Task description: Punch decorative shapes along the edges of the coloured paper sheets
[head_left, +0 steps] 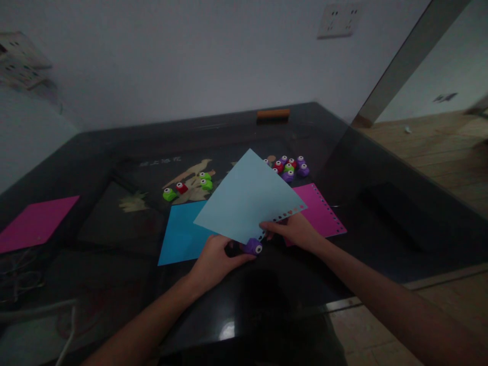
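A purple craft punch (252,247) is gripped between the thumb and fingers of my left hand (216,256). A corner of a pale blue sheet of paper (247,198) meets the punch; whether it sits in the slot I cannot tell. My right hand (295,230) pinches the sheet by its lower right edge, which carries a row of small punched shapes. Below the sheet, on the dark table, lie a brighter blue sheet (183,231) to the left and a pink sheet (320,211) with punched holes along its edge to the right.
Several red, purple and green punches (288,168) cluster behind the pale sheet, and green and red ones (182,188) stand at its left. Another pink sheet (40,221) lies far left. An orange-brown bar-shaped object (273,116) rests by the wall. Glasses (21,279) lie at lower left.
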`<action>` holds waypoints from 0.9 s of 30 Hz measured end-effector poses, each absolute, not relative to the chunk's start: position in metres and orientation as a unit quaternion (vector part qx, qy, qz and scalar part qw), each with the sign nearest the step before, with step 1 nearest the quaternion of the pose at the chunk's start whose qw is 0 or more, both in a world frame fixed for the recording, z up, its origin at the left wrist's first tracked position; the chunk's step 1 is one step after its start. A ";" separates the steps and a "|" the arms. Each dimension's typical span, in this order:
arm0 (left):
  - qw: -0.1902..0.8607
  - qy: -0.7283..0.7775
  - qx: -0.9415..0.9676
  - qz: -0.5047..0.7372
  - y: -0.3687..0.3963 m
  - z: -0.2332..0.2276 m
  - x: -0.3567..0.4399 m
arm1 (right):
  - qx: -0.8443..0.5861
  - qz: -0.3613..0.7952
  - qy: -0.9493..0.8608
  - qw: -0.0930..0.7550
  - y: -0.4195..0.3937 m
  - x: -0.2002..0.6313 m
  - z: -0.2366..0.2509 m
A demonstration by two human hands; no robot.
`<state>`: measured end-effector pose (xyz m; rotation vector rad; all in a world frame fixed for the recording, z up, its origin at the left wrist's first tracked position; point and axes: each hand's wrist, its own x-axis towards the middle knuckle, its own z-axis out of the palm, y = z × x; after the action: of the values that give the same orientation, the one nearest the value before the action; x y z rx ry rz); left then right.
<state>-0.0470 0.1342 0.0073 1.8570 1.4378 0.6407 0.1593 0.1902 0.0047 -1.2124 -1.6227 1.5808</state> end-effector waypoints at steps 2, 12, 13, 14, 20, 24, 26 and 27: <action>0.319 0.549 0.731 0.248 0.135 0.003 -0.048 | -0.460 0.583 -0.609 0.279 0.189 0.159 0.005; 0.279 0.521 0.773 0.232 0.136 -0.006 -0.050 | -0.499 0.527 -0.641 0.250 0.189 0.163 0.004; 0.275 0.529 0.769 0.232 0.136 -0.007 -0.050 | -0.497 0.530 -0.638 0.254 0.189 0.163 0.003; 0.273 0.537 0.764 0.230 0.135 -0.007 -0.050 | -0.492 0.535 -0.635 0.259 0.189 0.163 0.003; 0.263 0.525 0.770 0.249 0.135 -0.010 -0.051 | -0.473 0.553 -0.614 0.305 0.189 0.162 0.003; 0.266 0.528 0.764 0.260 0.137 -0.008 -0.053 | -0.479 0.544 -0.617 0.305 0.190 0.163 0.005; 0.272 0.529 0.758 0.268 0.138 -0.006 -0.052 | -0.481 0.533 -0.622 0.312 0.190 0.163 0.006; 0.281 0.535 0.751 0.269 0.138 -0.004 -0.051 | -0.483 0.527 -0.625 0.314 0.191 0.163 0.007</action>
<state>-0.0510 0.1379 -0.0038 2.0119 1.4329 0.7203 0.1634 0.1906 0.0070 -1.2719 -1.6474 1.3888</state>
